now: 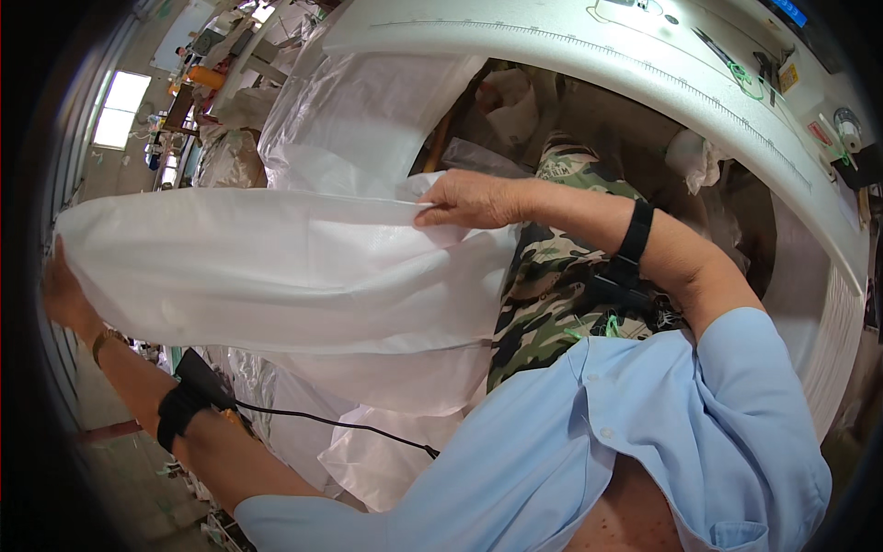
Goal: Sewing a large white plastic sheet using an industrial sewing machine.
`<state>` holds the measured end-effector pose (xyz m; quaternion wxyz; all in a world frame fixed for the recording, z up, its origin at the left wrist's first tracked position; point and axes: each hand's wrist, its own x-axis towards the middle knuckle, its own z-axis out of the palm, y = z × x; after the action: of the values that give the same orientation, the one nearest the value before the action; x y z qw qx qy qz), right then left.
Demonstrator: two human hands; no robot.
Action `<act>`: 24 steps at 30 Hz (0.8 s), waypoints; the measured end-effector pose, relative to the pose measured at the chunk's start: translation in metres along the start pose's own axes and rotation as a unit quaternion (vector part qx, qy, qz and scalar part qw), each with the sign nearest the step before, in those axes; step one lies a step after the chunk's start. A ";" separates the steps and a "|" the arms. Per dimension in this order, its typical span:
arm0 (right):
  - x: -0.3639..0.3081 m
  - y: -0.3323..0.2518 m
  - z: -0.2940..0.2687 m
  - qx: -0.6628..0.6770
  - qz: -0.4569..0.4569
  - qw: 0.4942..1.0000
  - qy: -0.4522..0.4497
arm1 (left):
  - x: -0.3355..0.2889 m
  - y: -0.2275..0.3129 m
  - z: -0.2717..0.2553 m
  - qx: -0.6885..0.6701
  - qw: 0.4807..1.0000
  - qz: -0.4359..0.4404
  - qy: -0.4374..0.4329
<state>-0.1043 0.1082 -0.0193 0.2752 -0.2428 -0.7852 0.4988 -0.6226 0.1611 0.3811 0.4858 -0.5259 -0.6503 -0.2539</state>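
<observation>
A long piece of white fabric (239,262) stretches between my two hands across the left half of the view. My right hand (474,199) pinches its upper edge near my camouflage-patterned lap, thumb and fingers pressed together. At the far left end, my left hand (66,293) has hold of the fabric; its fingers are partly hidden behind it. The fabric's right end drapes over my left thigh, and its lower part hangs in folds. I cannot tell whether it is a single layer or a sack.
A white worktable (552,46) with a ruler scale curves along the top and right. On it lie tweezers (722,55) and green thread (743,78). More white sheeting (359,115) hangs from its left part. A black cable (340,425) runs from my left forearm strap.
</observation>
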 end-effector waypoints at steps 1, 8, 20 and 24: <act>0.003 -0.016 -0.005 -0.026 0.013 1.000 0.004 | 0.009 -0.032 0.011 0.012 0.997 0.070 -0.024; 0.015 -0.098 -0.068 -0.209 0.025 0.970 0.125 | -0.105 0.238 -0.016 -0.440 0.825 0.153 -0.319; -0.029 -0.154 -0.114 -0.401 0.054 0.914 0.024 | -0.180 0.321 -0.087 -0.523 0.716 0.322 -0.333; -0.042 -0.126 -0.137 -0.368 0.096 0.925 0.000 | -0.160 0.284 -0.082 -0.485 0.769 0.290 -0.299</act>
<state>0.0053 0.1208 0.1360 0.1176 -0.4009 -0.8866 0.1988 -0.3325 0.1127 0.2181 -0.0022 -0.9046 -0.3695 -0.2127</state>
